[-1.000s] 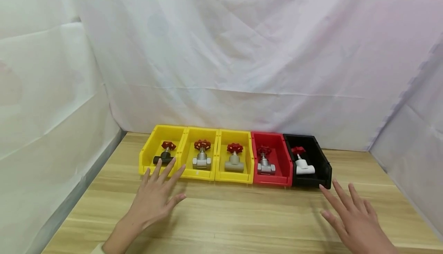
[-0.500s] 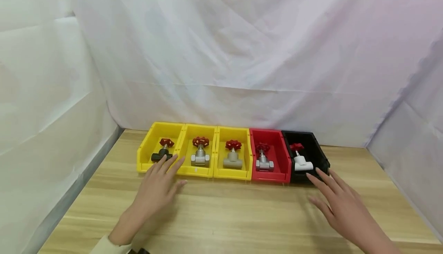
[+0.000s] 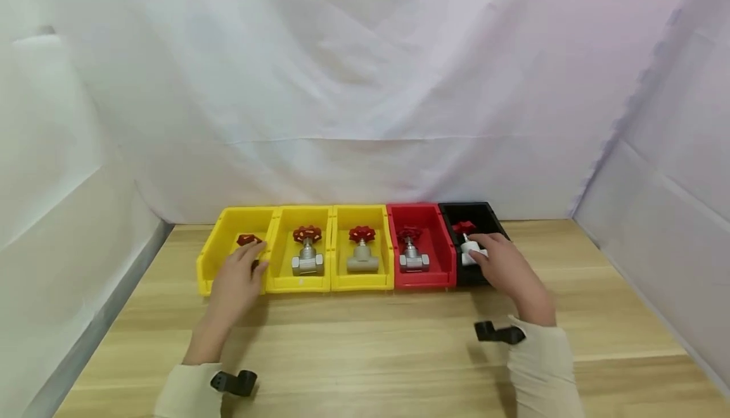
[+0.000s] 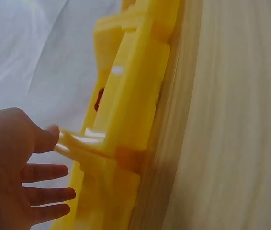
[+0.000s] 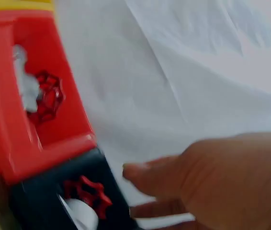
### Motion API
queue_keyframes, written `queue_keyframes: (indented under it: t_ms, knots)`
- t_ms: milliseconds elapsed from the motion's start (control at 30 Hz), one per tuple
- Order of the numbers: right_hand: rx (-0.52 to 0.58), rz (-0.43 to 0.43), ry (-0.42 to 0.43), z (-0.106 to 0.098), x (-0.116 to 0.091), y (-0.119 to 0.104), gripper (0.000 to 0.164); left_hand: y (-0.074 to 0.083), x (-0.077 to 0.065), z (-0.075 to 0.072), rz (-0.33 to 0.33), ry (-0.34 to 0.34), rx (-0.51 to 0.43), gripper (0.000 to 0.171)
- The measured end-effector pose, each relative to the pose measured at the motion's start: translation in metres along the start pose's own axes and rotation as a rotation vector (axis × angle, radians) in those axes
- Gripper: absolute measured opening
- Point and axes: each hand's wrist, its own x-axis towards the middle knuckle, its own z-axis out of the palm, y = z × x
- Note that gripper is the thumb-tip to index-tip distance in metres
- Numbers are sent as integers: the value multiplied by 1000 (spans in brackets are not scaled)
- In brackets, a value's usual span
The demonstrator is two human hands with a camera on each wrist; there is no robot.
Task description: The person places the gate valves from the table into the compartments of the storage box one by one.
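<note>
In the head view my left hand (image 3: 235,285) reaches over the front of the leftmost yellow bin (image 3: 208,256). Its fingers cover most of a black valve, whose red handwheel (image 3: 248,239) shows past them. The left wrist view has the fingers (image 4: 49,195) extended beside the yellow wall. At the other end, my right hand (image 3: 507,267) comes over the black bin (image 3: 464,205), fingertips right at a white valve (image 3: 470,253) with a red handwheel. Seen from the right wrist, the fingers (image 5: 159,208) are loosely bent and apart from the valve.
Between the hands stand two more yellow bins (image 3: 331,282) and a red bin (image 3: 424,278). They hold metal valves (image 3: 308,259) and a grey valve (image 3: 362,259), all with red handwheels. White cloth (image 3: 342,88) hangs behind. A wooden table (image 3: 342,354) lies in front.
Both hands have moved forward to the end bins, the right one also leftward over the black bin. The head view has shifted, so sleeves and wrist cameras now show.
</note>
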Motion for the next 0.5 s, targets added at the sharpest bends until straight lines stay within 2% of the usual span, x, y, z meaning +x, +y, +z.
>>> queue_keyframes:
  t_ms: [33, 133, 233, 400, 500]
  knots:
    - [18, 46, -26, 3, 5, 2, 38, -2, 3, -1, -13, -20, -4, 38]
    - [49, 135, -111, 19, 21, 2, 39, -10, 1, -11, -71, -100, 7, 35]
    - [50, 192, -154, 30, 32, 5, 39, -14, 5, -19, -114, -228, 46, 35]
    - [61, 224, -124, 40, 41, 16, 37, -20, 27, -18, -159, -490, 174, 42]
    - [90, 230, -77, 47, 40, 23, 34, -23, 40, -9, -161, -554, 228, 40]
